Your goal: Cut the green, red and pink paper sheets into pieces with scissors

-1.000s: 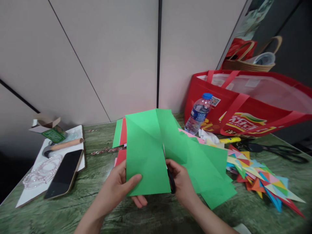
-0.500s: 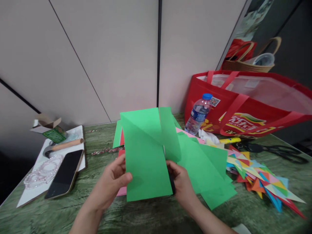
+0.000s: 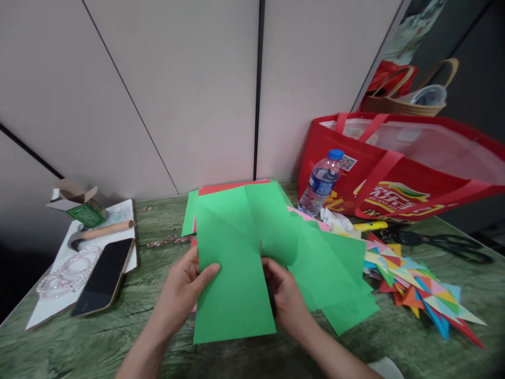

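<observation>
The left hand [image 3: 181, 289] pinches a green sheet [image 3: 232, 292] while the right hand [image 3: 287, 293] holds scissors [image 3: 271, 301] in its cut. A bottle [image 3: 320, 185] and red bag [image 3: 418, 167] stand by the desk's [image 3: 155, 284] back right corner; a phone [image 3: 104, 276] lies near its left edge, folded paper [image 3: 420, 287] toward its right.

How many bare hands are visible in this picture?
2: the bare left hand holds the left edge of the bright green paper sheet; the bare right hand holds black-handled scissors in the cut.

On my feed, the paper sheet [image 3: 231, 287] is plain bright green, the shopping bag [image 3: 361, 166] red with white lettering [image 3: 396, 197], the tabletop [image 3: 160, 218] green with dark wood grain. I see folded paper pieces [image 3: 414, 297] in red, yellow, blue and orange.
</observation>
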A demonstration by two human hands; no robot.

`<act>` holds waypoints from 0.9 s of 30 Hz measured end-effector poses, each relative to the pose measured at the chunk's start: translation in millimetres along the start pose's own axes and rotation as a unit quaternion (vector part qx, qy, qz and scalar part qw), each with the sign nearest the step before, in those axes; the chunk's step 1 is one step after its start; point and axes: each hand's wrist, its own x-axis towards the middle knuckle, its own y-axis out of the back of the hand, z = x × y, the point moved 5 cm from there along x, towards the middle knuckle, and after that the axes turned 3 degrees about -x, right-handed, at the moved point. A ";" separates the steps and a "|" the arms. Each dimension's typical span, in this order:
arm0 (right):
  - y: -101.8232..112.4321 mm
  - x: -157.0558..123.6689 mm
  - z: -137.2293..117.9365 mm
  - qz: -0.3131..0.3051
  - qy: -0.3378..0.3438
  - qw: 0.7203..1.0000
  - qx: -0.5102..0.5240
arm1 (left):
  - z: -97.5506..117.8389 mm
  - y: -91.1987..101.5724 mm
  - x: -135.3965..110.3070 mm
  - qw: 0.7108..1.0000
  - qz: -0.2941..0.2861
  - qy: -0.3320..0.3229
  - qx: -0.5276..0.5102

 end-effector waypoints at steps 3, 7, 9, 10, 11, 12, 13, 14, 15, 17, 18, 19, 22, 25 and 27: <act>0.0 0.2 -0.7 -0.010 0.014 1.000 0.004 | 2.0 -0.9 0.1 1.000 -0.004 -0.001 0.011; 0.5 0.4 -0.1 -0.010 0.015 1.000 -0.008 | 1.0 3.0 -0.6 0.999 0.009 -0.014 0.041; 1.5 0.8 0.8 -0.009 0.017 1.000 -0.009 | -0.1 4.8 -0.7 0.999 0.013 -0.015 0.048; 2.0 1.2 1.4 -0.009 0.019 1.000 -0.009 | -0.7 5.0 -0.6 0.999 0.011 -0.013 0.046; 2.6 1.5 1.8 -0.010 0.022 1.000 -0.010 | -1.0 4.8 -0.4 0.999 0.006 -0.010 0.041; 3.1 1.7 2.1 -0.010 0.025 1.000 -0.013 | -1.2 4.2 -0.2 0.999 0.000 -0.008 0.034; 3.5 2.0 2.3 -0.010 0.027 0.999 -0.019 | -1.1 3.3 0.0 1.000 -0.006 -0.007 0.025; 3.8 2.1 2.3 -0.010 0.027 0.999 -0.024 | -0.8 2.5 0.2 1.000 -0.012 -0.006 0.017; 4.0 2.2 2.2 -0.010 0.026 0.999 -0.030 | -0.5 1.8 0.4 1.000 -0.017 -0.007 0.013; 4.3 2.3 1.6 -0.007 0.024 0.999 -0.037 | -0.1 1.5 0.8 1.000 -0.019 -0.012 0.012; 4.4 2.3 1.2 -0.005 0.024 0.999 -0.040 | -0.1 1.5 0.9 1.000 -0.020 -0.013 0.013; 4.5 2.2 1.0 -0.003 0.025 0.999 -0.043 | -0.3 1.7 1.1 1.000 -0.019 -0.013 0.016; 4.5 2.2 2.1 -0.003 0.018 0.999 -0.049 | -1.3 2.4 1.4 0.999 -0.018 -0.014 0.022; 4.7 2.2 3.3 0.000 0.015 0.999 -0.040 | -1.8 2.8 1.5 0.999 -0.019 -0.016 0.022; 4.8 2.3 3.3 0.004 0.014 0.999 -0.033 | -1.8 2.6 1.4 0.999 -0.025 -0.019 0.019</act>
